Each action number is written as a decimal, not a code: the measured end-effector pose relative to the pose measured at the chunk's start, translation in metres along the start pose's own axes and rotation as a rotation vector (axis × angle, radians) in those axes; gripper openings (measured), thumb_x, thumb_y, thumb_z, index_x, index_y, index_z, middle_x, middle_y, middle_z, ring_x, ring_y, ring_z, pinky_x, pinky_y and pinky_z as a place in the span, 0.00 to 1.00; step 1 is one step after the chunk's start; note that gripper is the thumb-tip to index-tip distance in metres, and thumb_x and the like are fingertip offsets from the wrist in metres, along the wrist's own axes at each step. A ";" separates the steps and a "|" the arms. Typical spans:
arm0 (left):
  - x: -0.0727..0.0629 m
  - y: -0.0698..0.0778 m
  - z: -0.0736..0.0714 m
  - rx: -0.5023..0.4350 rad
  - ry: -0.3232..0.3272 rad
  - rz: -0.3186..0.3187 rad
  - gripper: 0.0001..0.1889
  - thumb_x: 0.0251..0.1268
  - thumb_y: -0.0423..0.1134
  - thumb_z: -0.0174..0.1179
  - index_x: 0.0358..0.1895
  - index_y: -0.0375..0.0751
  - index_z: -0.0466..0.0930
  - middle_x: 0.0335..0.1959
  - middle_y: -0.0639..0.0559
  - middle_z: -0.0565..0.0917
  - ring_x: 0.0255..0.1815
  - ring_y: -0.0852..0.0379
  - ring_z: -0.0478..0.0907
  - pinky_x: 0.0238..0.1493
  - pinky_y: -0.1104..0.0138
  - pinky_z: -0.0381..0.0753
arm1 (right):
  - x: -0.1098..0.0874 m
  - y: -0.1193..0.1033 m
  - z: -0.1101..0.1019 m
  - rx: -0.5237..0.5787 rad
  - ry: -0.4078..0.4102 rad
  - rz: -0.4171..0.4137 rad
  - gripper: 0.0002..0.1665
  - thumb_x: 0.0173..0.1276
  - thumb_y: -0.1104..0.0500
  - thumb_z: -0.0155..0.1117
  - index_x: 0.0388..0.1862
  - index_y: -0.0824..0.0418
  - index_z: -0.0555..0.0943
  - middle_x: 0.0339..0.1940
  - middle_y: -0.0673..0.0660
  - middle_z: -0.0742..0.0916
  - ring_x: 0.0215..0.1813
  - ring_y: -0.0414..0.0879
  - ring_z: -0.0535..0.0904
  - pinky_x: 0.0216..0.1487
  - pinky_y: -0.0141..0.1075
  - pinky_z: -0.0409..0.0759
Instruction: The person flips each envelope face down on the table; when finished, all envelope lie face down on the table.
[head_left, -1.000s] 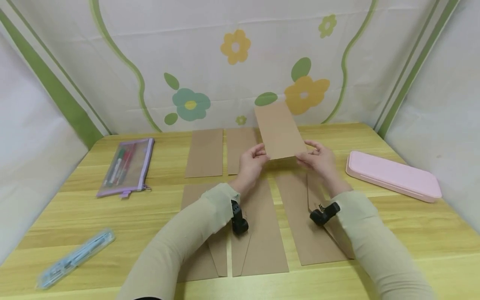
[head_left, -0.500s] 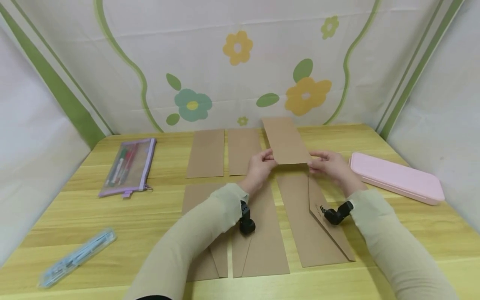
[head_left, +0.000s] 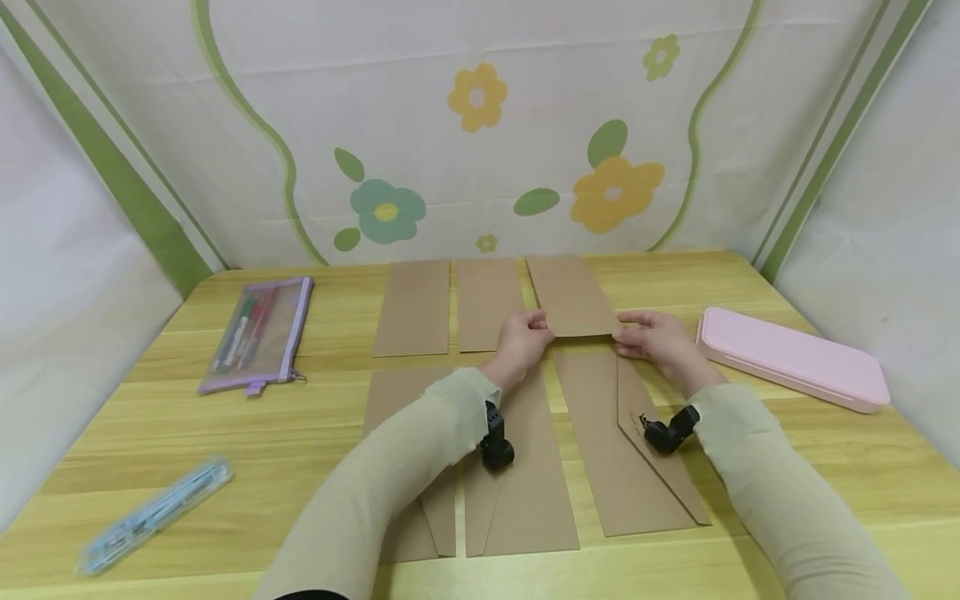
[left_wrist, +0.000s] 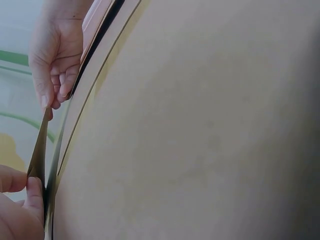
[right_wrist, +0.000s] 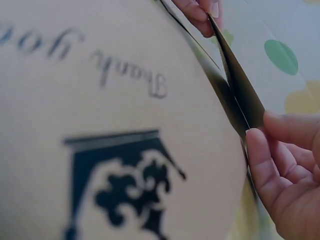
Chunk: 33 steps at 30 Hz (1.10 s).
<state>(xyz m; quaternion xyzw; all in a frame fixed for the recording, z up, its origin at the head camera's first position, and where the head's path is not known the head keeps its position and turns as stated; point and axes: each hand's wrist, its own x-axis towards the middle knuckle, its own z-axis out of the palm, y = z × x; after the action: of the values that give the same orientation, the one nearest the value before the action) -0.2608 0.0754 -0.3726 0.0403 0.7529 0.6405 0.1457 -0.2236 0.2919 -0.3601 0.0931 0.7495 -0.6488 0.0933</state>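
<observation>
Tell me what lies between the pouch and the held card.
In the head view, the back row's left brown card, nearer the pouch, then its middle card, partly hidden by the left hand.

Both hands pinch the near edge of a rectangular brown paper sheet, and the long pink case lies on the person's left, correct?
No: the head view shows the long pink case on the person's right. The left hand and right hand do pinch the rectangular brown paper sheet.

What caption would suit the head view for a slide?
Left hand and right hand pinch the near corners of a brown paper rectangle, between a pen pouch and a pink case.
</observation>
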 end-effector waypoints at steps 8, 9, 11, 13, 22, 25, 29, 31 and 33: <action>-0.001 -0.001 -0.001 0.026 -0.027 -0.042 0.24 0.62 0.31 0.57 0.63 0.38 0.69 0.48 0.50 0.78 0.47 0.58 0.73 0.43 0.71 0.75 | -0.002 0.000 0.000 0.077 0.060 0.044 0.38 0.64 0.68 0.59 0.70 0.71 0.54 0.29 0.50 0.84 0.29 0.38 0.82 0.36 0.28 0.81; -0.001 -0.001 -0.001 0.028 -0.030 -0.040 0.24 0.62 0.31 0.57 0.63 0.38 0.69 0.50 0.49 0.78 0.50 0.57 0.73 0.46 0.70 0.75 | -0.002 0.001 0.000 0.083 0.066 0.047 0.39 0.63 0.68 0.59 0.70 0.70 0.54 0.28 0.50 0.84 0.28 0.38 0.82 0.35 0.28 0.81; -0.001 -0.001 -0.001 0.030 -0.032 -0.032 0.25 0.63 0.32 0.56 0.64 0.38 0.67 0.55 0.47 0.76 0.56 0.55 0.72 0.52 0.67 0.75 | -0.003 0.001 0.000 0.085 0.076 0.047 0.39 0.63 0.68 0.60 0.70 0.71 0.54 0.27 0.49 0.84 0.27 0.38 0.82 0.34 0.28 0.82; -0.002 0.000 -0.001 0.030 -0.027 -0.022 0.25 0.64 0.32 0.54 0.66 0.39 0.65 0.60 0.47 0.74 0.59 0.54 0.71 0.54 0.66 0.74 | -0.003 0.002 0.000 0.084 0.079 0.044 0.39 0.63 0.69 0.59 0.69 0.71 0.53 0.26 0.49 0.85 0.27 0.38 0.82 0.34 0.28 0.82; 0.000 0.006 -0.012 -0.092 0.039 0.045 0.26 0.65 0.30 0.49 0.67 0.35 0.62 0.62 0.43 0.71 0.62 0.51 0.69 0.58 0.65 0.72 | -0.008 -0.002 -0.003 0.067 0.121 0.038 0.36 0.64 0.68 0.58 0.69 0.70 0.56 0.27 0.50 0.86 0.27 0.38 0.82 0.35 0.29 0.82; 0.001 0.011 -0.020 -0.144 0.053 0.042 0.25 0.65 0.30 0.50 0.66 0.35 0.63 0.62 0.42 0.72 0.61 0.51 0.70 0.59 0.64 0.72 | -0.011 -0.006 -0.003 0.052 0.126 0.025 0.35 0.64 0.68 0.59 0.68 0.70 0.58 0.30 0.52 0.86 0.28 0.39 0.83 0.36 0.30 0.82; -0.006 0.020 -0.031 -0.184 0.052 0.030 0.24 0.65 0.31 0.53 0.65 0.37 0.65 0.60 0.44 0.73 0.59 0.53 0.72 0.60 0.65 0.70 | -0.017 -0.011 0.001 0.022 0.118 -0.013 0.33 0.63 0.67 0.60 0.66 0.72 0.60 0.31 0.52 0.86 0.29 0.40 0.83 0.35 0.30 0.82; -0.012 0.025 -0.037 -0.193 0.039 0.040 0.24 0.65 0.33 0.54 0.65 0.38 0.66 0.59 0.46 0.74 0.59 0.55 0.72 0.61 0.65 0.70 | -0.021 -0.014 0.005 0.010 0.107 -0.040 0.33 0.63 0.67 0.61 0.65 0.73 0.61 0.30 0.52 0.86 0.29 0.40 0.83 0.35 0.30 0.82; -0.019 0.031 -0.045 -0.208 0.015 0.071 0.24 0.65 0.32 0.54 0.64 0.37 0.66 0.58 0.46 0.75 0.59 0.54 0.72 0.61 0.64 0.70 | -0.026 -0.016 0.011 0.028 0.089 -0.059 0.31 0.62 0.67 0.61 0.63 0.73 0.63 0.28 0.52 0.86 0.28 0.40 0.83 0.34 0.29 0.82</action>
<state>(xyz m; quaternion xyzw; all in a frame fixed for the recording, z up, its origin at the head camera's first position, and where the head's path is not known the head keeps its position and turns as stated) -0.2587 0.0336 -0.3334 0.0469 0.6815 0.7202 0.1208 -0.2024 0.2787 -0.3396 0.1013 0.7461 -0.6569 0.0394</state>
